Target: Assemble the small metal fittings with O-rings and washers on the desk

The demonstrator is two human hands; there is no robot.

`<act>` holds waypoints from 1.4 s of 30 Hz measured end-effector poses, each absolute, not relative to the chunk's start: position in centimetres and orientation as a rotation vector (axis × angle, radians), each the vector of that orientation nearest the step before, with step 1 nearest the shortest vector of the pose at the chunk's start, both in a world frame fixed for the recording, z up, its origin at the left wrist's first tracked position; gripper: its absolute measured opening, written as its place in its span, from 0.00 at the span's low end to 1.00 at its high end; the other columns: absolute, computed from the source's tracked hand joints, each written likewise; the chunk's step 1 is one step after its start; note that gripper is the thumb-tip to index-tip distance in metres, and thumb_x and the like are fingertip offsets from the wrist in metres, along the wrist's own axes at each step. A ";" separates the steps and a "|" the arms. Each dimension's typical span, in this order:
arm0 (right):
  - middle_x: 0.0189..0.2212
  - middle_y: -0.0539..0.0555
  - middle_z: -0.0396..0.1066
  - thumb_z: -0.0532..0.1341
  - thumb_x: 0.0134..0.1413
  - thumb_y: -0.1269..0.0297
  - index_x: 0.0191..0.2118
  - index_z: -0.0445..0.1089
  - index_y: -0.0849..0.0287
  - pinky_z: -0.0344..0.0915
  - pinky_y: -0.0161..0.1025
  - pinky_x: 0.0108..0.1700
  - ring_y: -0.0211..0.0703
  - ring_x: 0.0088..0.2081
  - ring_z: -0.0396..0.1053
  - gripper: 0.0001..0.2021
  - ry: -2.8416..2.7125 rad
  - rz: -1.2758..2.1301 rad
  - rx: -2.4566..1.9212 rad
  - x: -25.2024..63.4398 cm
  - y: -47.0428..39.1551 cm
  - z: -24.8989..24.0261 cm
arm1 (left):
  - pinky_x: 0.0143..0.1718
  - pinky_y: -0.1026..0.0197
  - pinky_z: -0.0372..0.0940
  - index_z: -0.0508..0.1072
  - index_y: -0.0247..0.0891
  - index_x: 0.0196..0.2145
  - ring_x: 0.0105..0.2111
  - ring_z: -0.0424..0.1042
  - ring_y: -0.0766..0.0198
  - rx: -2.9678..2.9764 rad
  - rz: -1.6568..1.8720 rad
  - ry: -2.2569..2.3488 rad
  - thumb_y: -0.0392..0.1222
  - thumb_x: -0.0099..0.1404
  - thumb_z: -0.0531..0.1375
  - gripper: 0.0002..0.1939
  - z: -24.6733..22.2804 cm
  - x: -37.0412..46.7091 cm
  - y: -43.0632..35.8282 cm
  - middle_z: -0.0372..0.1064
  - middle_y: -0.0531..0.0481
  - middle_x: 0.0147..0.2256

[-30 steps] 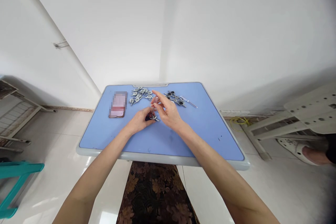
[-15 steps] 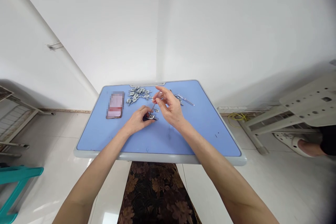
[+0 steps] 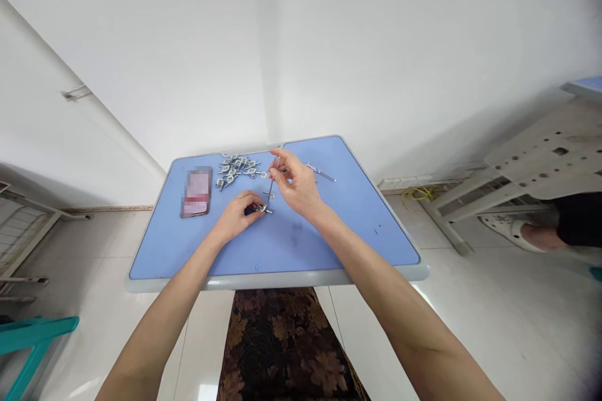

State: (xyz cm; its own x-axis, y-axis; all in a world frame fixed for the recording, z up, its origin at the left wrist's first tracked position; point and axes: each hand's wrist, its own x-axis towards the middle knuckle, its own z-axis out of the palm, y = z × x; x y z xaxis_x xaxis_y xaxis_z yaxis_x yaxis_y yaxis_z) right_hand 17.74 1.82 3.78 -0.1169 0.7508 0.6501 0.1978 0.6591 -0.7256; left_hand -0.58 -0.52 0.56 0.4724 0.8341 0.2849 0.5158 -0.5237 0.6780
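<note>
On the blue table (image 3: pixel 291 250), my left hand (image 3: pixel 236 215) is closed with its fingertips around a small metal fitting (image 3: pixel 261 208), partly hidden by the fingers. My right hand (image 3: pixel 298 185) pinches a thin screwdriver (image 3: pixel 271 189) by its clear handle; the shaft points steeply down and its tip is at the fitting. Just behind the fitting lies another small metal piece (image 3: pixel 272 196). A pile of similar metal fittings (image 3: pixel 237 167) sits at the back, left of my right hand. Beyond that hand lies a slim tool with a clear shaft or handle (image 3: pixel 322 172).
A phone (image 3: pixel 196 192) with a blurred screen lies on the table's left side. A white wall (image 3: pixel 329 44) stands behind the table. A teal stool (image 3: pixel 37 332) is at lower left. To the right are a pale desk frame (image 3: pixel 446 219) and a person's foot in a white clog (image 3: pixel 508 230).
The camera view has shifted slightly, so the table appears a little further left. The screwdriver stands more upright at the fitting. Both hands keep their holds.
</note>
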 end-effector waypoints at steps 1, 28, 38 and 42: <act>0.36 0.53 0.69 0.54 0.58 0.69 0.53 0.62 0.55 0.70 0.38 0.36 0.39 0.35 0.70 0.17 -1.659 0.570 -0.794 17.7 1.9 3.7 | 0.41 0.60 0.66 0.72 0.36 0.37 0.35 0.68 0.64 2.207 0.822 1.114 0.36 0.61 0.61 0.05 0.6 -0.6 -0.5 0.68 0.48 0.39; 0.33 0.52 0.70 0.55 0.53 0.73 0.49 0.64 0.58 0.70 0.37 0.35 0.38 0.33 0.70 0.17 -1.606 0.572 -0.842 17.4 2.2 3.6 | 0.41 0.58 0.64 0.72 0.37 0.39 0.36 0.68 0.62 2.184 0.756 1.173 0.40 0.61 0.60 0.08 0.3 -1.4 0.1 0.69 0.48 0.37; 0.32 0.52 0.70 0.54 0.54 0.73 0.50 0.64 0.58 0.70 0.38 0.36 0.39 0.34 0.69 0.17 -1.616 0.568 -0.829 17.3 2.0 3.8 | 0.42 0.57 0.64 0.73 0.37 0.38 0.38 0.69 0.60 2.179 0.756 1.126 0.41 0.61 0.62 0.08 0.5 -1.6 0.2 0.71 0.47 0.38; 0.32 0.51 0.69 0.55 0.55 0.73 0.50 0.64 0.57 0.70 0.37 0.36 0.38 0.33 0.69 0.16 -1.618 0.575 -0.815 17.2 2.1 3.7 | 0.43 0.57 0.65 0.74 0.37 0.38 0.39 0.69 0.60 2.191 0.775 1.096 0.40 0.61 0.62 0.07 0.7 -1.4 -0.1 0.71 0.46 0.40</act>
State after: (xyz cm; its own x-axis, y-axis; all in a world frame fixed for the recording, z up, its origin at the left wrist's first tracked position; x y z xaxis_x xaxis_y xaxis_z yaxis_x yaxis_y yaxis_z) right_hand 17.24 2.08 3.67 -0.0809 0.7696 0.6334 0.1968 0.6353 -0.7467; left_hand -1.40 -0.05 0.70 0.4975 0.8329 0.2424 0.5060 -0.5057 0.6987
